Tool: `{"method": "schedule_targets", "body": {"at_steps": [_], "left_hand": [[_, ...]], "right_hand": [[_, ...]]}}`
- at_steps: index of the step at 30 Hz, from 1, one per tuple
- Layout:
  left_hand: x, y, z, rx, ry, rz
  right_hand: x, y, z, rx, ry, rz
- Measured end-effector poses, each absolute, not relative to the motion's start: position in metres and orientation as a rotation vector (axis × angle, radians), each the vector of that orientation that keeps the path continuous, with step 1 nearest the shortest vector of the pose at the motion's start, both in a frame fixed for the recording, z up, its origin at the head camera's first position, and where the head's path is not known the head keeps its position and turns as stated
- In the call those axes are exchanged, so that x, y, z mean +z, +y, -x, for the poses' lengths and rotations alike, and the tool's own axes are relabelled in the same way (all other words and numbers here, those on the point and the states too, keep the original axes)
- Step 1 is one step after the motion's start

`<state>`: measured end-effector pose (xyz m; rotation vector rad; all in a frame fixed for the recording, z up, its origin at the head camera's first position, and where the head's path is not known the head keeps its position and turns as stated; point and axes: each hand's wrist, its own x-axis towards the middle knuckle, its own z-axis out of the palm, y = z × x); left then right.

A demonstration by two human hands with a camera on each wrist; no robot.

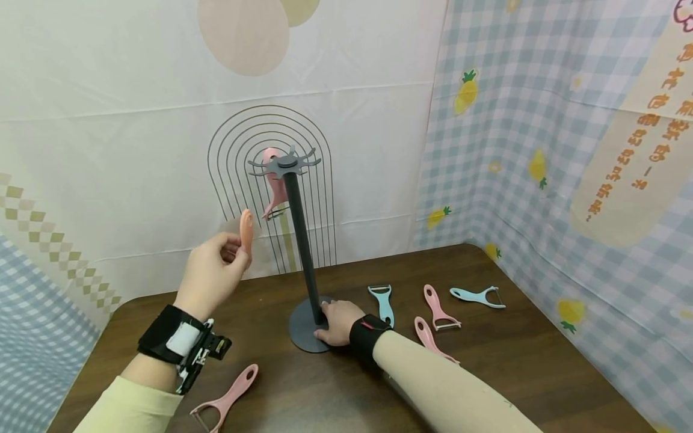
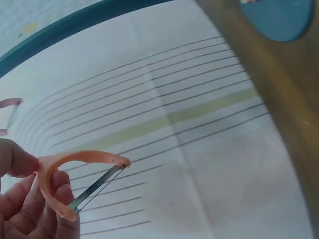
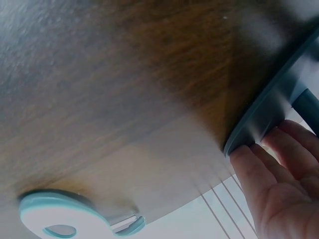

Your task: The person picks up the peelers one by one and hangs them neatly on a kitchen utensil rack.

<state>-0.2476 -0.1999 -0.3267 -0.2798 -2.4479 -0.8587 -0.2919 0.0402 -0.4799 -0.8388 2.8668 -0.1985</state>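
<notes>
My left hand [image 1: 213,264] is raised to the left of a dark grey stand [image 1: 303,240] and pinches an orange peeler [image 2: 50,172] between thumb and fingers. In the left wrist view its forked head and metal blade point away from the fingers. The stand has a ring of hooks [image 1: 287,162] on top of a tilted-looking pole. From a hook on its left side hangs a pink peeler [image 1: 277,189]. Down at the round base [image 1: 303,328], my right hand [image 1: 341,322] holds the stand, thumb and fingers beside the foot of the pole.
On the brown table [image 1: 281,391] to the right lie a blue peeler [image 1: 384,304], two pink peelers, one of them [image 1: 437,307] farther back, and another blue peeler [image 1: 476,296]. A pink peeler [image 1: 233,394] lies at front left. Cloth-covered walls [image 1: 373,150] stand behind and to the right.
</notes>
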Motion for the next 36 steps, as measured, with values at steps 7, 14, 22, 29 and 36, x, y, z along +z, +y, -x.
{"method": "schedule_targets", "body": {"at_steps": [7, 14, 22, 29, 36], "left_hand": [[-0.3, -0.186, 0.249, -0.921, -2.237, 0.301], [-0.28, -0.175, 0.252, -0.941, -2.107, 0.336], [-0.264, -0.166, 0.252, -0.94, -2.078, 0.352], [-0.262, -0.162, 0.253, -0.925, -2.071, 0.367], [-0.263, -0.162, 0.254, -0.899, -2.082, 0.37]], "right_hand": [[-0.481, 0.041, 0.294, -0.199, 2.867, 0.841], [-0.484, 0.042, 0.294, -0.2, 2.869, 0.844], [-0.484, 0.042, 0.294, -0.201, 2.866, 0.853], [-0.484, 0.041, 0.294, -0.2, 2.866, 0.861], [-0.483, 0.042, 0.294, -0.225, 2.87, 0.858]]}}
